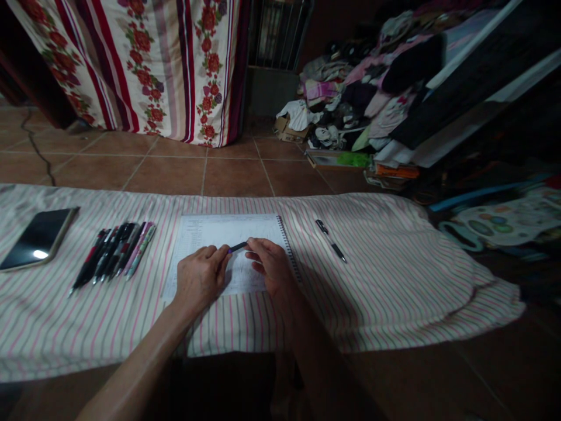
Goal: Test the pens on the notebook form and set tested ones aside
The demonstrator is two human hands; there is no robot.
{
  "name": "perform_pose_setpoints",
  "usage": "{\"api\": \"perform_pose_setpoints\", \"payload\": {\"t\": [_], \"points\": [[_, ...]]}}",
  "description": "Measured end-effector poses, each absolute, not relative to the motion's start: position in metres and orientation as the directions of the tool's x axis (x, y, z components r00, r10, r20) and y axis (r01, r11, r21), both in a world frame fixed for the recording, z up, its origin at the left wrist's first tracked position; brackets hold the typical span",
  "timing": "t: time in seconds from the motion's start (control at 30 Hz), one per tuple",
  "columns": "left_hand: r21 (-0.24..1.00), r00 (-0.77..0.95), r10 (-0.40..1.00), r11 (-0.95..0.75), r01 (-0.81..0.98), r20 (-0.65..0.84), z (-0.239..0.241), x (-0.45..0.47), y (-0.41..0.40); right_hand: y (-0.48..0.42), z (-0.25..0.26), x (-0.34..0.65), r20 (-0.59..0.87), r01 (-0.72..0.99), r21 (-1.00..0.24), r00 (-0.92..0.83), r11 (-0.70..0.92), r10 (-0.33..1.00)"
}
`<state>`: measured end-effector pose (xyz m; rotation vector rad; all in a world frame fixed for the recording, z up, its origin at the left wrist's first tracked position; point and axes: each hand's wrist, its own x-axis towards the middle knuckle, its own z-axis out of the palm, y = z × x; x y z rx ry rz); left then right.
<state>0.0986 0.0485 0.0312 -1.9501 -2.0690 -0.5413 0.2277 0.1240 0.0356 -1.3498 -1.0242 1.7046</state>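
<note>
Above a spiral notebook (205, 234), both hands grip a dark pen (238, 247), one at each end. My left hand (200, 273) is closed round its left end, where a bit of purple shows. Fingertips of my right hand (270, 261) pinch the other end. The notebook lies flat with its wire binding on the right, and faint writing or lines cover its page. To its right a black and silver pen (331, 240) lies alone on the striped cloth. A row of several pens (114, 251), mostly dark with some pink and patterned, lies left of the notebook.
A phone (37, 238) rests at the cloth's left end. The striped cloth (394, 269) covers the low table. Beyond are a tiled floor (175, 166), a flowered curtain (144, 70) and a heap of clothes (350, 93). A pale patterned item (504, 219) is at the right.
</note>
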Motion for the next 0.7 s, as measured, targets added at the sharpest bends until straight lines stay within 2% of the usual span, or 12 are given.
{"api": "perform_pose_setpoints", "payload": {"t": [0.7], "points": [[0.082, -0.057, 0.901, 0.024, 0.996, 0.43, 0.0288, 0.0978, 0.051, 0.1272, 0.0369, 0.2302, -0.418, -0.078, -0.897, -0.162, -0.434, 0.894]]}}
